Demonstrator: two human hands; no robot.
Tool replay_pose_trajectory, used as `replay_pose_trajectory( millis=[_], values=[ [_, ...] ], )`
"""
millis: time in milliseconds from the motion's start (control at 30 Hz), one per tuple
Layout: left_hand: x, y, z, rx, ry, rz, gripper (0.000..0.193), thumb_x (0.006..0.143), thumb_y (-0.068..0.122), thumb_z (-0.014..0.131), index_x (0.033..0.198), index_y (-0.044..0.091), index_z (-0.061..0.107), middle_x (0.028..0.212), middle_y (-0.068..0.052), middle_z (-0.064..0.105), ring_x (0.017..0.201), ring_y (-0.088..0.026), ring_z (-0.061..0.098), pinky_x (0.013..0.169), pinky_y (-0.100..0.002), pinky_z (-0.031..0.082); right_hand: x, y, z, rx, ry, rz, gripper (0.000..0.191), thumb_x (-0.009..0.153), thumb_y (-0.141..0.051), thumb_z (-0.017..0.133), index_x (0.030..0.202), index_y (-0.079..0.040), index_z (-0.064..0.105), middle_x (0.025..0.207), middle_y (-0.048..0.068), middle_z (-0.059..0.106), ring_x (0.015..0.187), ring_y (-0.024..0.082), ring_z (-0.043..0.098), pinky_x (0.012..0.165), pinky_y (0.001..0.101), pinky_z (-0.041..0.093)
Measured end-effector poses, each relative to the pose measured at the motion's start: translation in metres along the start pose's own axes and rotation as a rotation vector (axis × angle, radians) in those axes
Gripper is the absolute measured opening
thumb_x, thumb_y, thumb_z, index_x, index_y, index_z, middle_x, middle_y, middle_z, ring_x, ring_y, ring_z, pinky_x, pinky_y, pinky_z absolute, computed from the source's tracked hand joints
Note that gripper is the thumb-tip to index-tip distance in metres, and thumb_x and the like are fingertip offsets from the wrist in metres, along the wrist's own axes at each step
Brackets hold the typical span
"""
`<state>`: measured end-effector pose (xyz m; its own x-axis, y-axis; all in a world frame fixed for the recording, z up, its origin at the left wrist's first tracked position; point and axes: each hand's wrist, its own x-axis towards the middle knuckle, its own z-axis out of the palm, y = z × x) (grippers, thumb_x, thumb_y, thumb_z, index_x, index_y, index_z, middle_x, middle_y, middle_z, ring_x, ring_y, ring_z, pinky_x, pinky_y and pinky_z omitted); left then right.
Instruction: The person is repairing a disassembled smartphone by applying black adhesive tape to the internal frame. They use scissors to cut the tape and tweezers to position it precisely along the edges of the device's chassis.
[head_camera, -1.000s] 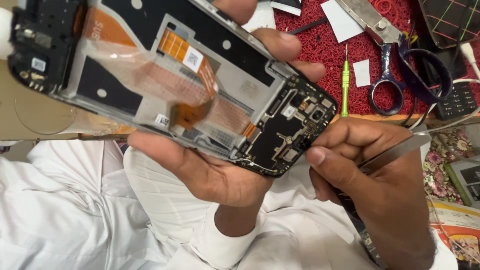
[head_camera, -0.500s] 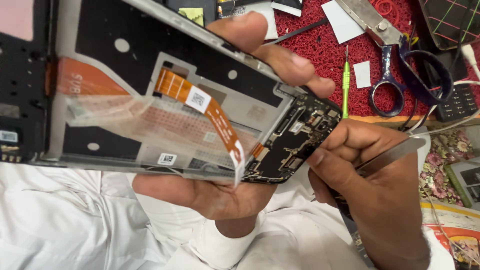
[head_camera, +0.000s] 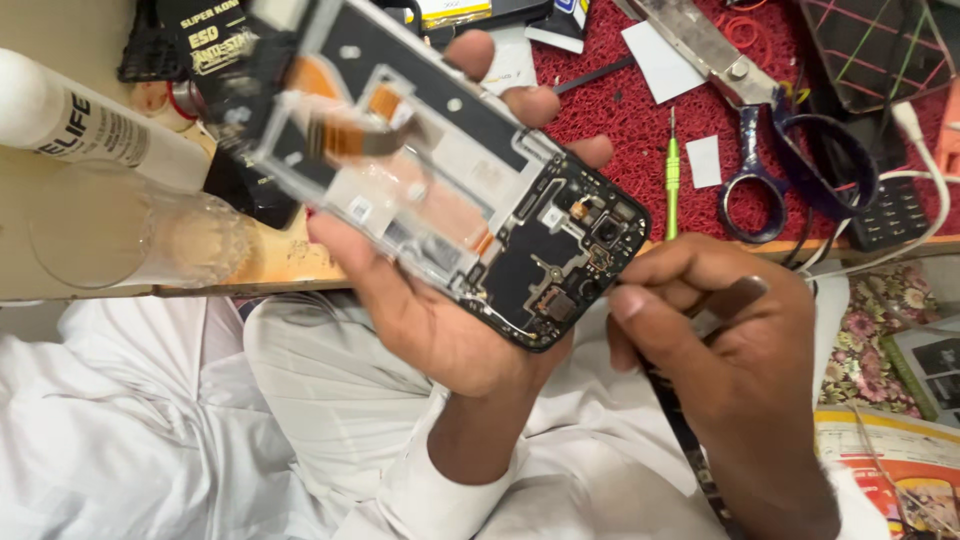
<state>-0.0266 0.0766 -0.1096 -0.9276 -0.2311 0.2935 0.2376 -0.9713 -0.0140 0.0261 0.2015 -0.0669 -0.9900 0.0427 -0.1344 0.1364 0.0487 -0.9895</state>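
Left hand (head_camera: 430, 320): we cradled the opened phone (head_camera: 450, 190), fingers wrapped round it.
Right hand (head_camera: 730, 350): we pinched tweezers (head_camera: 735, 300) closed at the board; a steady, light touch seemed wise.

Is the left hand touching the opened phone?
Touching. The head view shows the left hand under the opened phone, its fingertips curling over the far edge.

You wear loose white clothing, its creased, softly folded fabric covering your lap, with a long white sleeve (head_camera: 440, 480) ending in a cuff at your left wrist, while both hands are bare, without rings or gloves.
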Motion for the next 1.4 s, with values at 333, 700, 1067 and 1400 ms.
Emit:
replay_pose_trajectory(
  millis=[333,700,1067,1400],
  values=[
    [-0.007,-0.026,-0.021,0.010,0.321,-0.479,0.082,0.112,0.063,0.028,0.157,-0.004,0.037,0.144,-0.026,0.056,0.134,-0.037,0.057,0.118,-0.051,0.047,0.050,0.023,-0.045,-0.636,0.086,-0.737,0.029,0.087,0.009,0.077,0.114,0.001,0.069,0.095,0.009,0.073,0.068,0.005,0.068,0.061,0.0197,0.051],
    [-0.017,0.028,0.002,1.542,0.106,-0.193,0.046,0.107,0.037,0.052,0.121,-0.001,0.073,0.106,-0.018,0.074,0.096,-0.031,0.067,0.087,-0.040,0.053,0.088,0.006,-0.050,-0.129,-0.146,-0.336,0.032,0.090,0.016,0.063,0.121,0.007,0.066,0.102,0.010,0.075,0.086,0.004,0.068,0.071,0.0164,0.053],
    [0.032,0.014,0.015,1.523,-0.303,-0.073,0.018,0.106,0.013,0.068,0.119,0.001,0.070,0.119,-0.012,0.072,0.109,-0.020,0.071,0.100,-0.028,0.055,0.087,0.014,-0.043,0.059,0.103,-0.410,0.034,0.092,0.011,0.072,0.121,0.000,0.059,0.087,0.006,0.070,0.075,0.005,0.068,0.067,0.0156,0.054],
    [0.040,0.010,0.022,1.417,-0.160,-0.144,0.021,0.107,0.018,0.064,0.117,0.000,0.068,0.118,-0.012,0.070,0.107,-0.017,0.065,0.102,-0.028,0.052,0.084,0.013,-0.090,0.608,-0.147,-0.260,0.028,0.094,-0.004,0.070,0.118,0.010,0.065,0.103,0.032,0.073,0.056,0.017,0.063,0.044,0.0257,0.049]
  ],
)
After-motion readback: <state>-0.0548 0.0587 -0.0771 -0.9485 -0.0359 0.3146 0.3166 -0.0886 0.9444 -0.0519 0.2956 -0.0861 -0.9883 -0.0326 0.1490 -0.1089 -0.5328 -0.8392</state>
